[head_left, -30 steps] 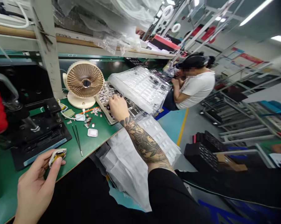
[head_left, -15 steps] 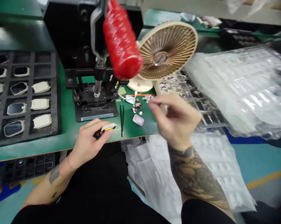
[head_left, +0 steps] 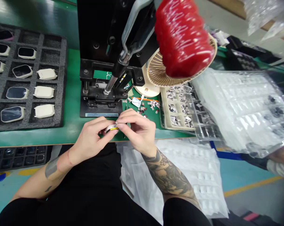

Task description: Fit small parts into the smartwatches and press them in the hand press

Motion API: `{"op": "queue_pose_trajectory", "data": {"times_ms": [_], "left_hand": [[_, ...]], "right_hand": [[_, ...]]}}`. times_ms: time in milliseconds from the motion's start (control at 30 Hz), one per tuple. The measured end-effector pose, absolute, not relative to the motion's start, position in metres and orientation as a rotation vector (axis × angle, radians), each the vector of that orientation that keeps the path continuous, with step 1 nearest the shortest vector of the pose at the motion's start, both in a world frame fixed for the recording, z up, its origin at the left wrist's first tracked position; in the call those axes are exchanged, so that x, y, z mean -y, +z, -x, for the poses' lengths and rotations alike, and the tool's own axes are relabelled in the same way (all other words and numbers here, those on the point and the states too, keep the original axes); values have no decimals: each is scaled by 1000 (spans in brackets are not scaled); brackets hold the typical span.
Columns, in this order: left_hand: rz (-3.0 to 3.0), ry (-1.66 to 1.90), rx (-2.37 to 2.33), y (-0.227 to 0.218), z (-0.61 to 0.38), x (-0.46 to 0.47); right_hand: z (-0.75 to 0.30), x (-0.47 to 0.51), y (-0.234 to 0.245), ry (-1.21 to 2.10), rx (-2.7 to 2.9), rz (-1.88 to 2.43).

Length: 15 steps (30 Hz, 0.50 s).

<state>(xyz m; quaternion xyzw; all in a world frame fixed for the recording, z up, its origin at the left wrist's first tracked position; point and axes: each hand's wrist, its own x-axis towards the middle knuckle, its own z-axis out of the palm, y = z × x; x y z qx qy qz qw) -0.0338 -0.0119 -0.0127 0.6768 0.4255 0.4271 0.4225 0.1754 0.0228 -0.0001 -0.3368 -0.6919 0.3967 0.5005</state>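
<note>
The left hand (head_left: 90,141) and right hand (head_left: 137,131) meet at lower centre of the frame, fingers of both clamped on one small curved casing (head_left: 111,127) with a yellow strip, just above the edge of the green bench (head_left: 71,94). Upper left, a black foam tray (head_left: 63,78) holds three cream-coloured pieces (head_left: 44,110) in its right column. One black press (head_left: 97,31) stands above the hands.
</note>
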Motion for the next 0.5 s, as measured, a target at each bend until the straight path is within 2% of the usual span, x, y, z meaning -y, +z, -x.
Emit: {"op": "queue_pose_trajectory", "data": {"times_ms": [167, 500], "left_hand": [[-1657, 1073, -1074, -14, 35, 12], [-1642, 1030, -1058, -16, 42, 12]], "right_hand": [[-181, -23, -1, 918, 1872, 819], [-184, -16, -13, 387, 2225, 691]]}}
